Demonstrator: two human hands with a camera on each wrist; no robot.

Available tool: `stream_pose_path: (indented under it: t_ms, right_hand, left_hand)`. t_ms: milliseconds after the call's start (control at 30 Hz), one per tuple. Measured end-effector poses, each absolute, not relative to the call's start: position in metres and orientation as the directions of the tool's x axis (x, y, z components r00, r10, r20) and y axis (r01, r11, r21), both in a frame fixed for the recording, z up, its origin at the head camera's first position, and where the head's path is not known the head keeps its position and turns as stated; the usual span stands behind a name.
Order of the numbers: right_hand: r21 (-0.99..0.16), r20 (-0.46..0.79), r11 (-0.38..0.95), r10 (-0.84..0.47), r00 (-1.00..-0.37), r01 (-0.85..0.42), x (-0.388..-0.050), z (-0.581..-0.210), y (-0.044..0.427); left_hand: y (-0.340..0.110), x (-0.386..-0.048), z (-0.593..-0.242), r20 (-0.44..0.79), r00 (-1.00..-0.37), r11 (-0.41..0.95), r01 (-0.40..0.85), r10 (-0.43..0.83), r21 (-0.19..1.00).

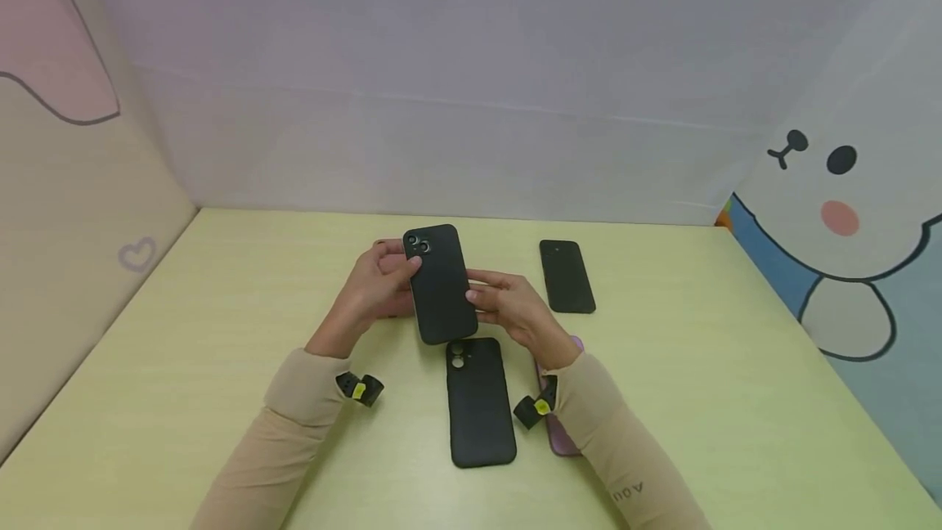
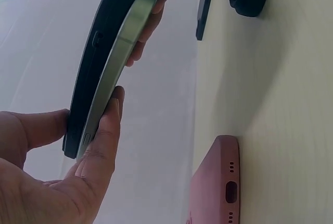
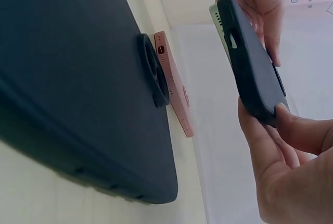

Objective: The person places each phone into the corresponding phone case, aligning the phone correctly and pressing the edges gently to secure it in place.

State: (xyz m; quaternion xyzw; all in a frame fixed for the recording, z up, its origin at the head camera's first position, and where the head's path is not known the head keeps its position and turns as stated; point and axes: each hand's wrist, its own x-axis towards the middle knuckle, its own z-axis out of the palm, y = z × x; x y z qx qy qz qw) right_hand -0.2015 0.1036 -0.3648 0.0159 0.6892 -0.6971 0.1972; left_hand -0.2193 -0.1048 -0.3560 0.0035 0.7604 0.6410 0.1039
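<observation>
Both hands hold a smartphone (image 2: 122,44) with pale metallic sides, tilted above the table. A black phone case (image 1: 445,289) covers its back, camera corner at upper left. Along one long side the phone's edge stands out of the case in the left wrist view. My left hand (image 1: 364,289) pinches one long side, thumb on the case's back and fingers on the phone's far face. Thumb and fingers of my right hand (image 1: 518,311) grip the opposite side near the lower end. The phone's screen is hidden from the head view.
A second black case (image 1: 482,407) lies just below the held phone. Under my right forearm is a partly covered purple case (image 1: 565,440). A dark phone (image 1: 567,276) lies at the back right. Behind my left hand lies a pink phone or case (image 2: 216,182). The wall stands behind.
</observation>
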Motion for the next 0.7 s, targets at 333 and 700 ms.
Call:
stream_pose_path:
  t_ms: [333, 700]
  right_hand:
    - [-0.953, -0.295, 0.0, -0.229, -0.928, 0.303, -0.2009, -0.3646, 0.1034]
    - [-0.951, -0.307, 0.021, -0.21, -0.928, 0.309, -0.2009, -0.3614, 0.1015]
  left_hand:
    - [-0.1003, -0.2175, -0.3548, -0.154, -0.984, 0.186, -0.135, 0.092, 0.973]
    - [-0.0985, -0.2144, -0.3541, -0.137, -0.986, 0.17, -0.119, 0.097, 0.978]
